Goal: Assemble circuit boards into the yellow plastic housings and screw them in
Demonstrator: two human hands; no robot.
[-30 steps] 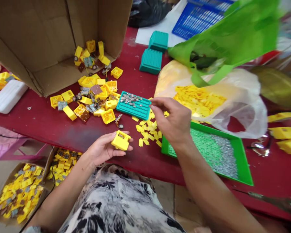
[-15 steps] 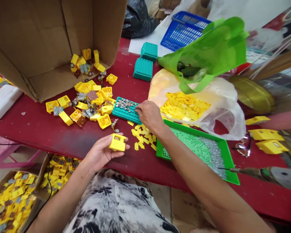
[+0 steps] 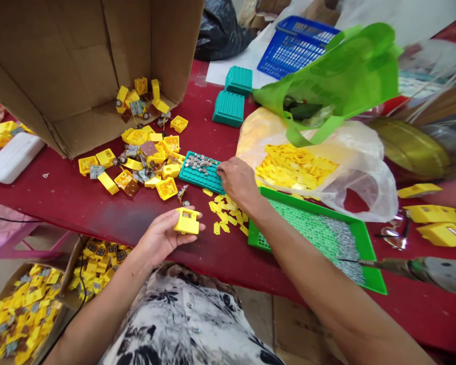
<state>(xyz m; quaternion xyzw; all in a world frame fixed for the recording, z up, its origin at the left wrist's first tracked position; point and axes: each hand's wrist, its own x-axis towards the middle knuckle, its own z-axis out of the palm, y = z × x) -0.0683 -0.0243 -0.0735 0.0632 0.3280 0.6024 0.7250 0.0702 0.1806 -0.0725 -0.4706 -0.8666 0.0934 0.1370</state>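
Two hands are working over the desk (image 3: pixel 72 190), which is showing a dark red surface. In the last second, the right hand (image 3: pixel 239 182) has been moving from just beside the corner of the shallow rectangular teal plastic tray (image 3: pixel 201 178) onto its right end, and now its fingertips are covering that part. The small round silver metal discs (image 3: pixel 197 162) are lying mostly toward the far left side of this tray. In my judgement, the work is now centring on the tray, while the box-shaped yellow plastic housing (image 3: pixel 186 221) is waiting in the left hand (image 3: pixel 163 238).

The left hand is staying near the front edge of the desk, above its surface. Its palm is facing up, and the housing is being pinched between the thumb and the fingers, whose tips are extending past it on the right. The right forearm is reaching diagonally across the green plastic tray (image 3: pixel 378 285). The right hand is bending downward, with the back facing up and the fingertips gathering closely; I cannot tell whether they are pinching a disc.
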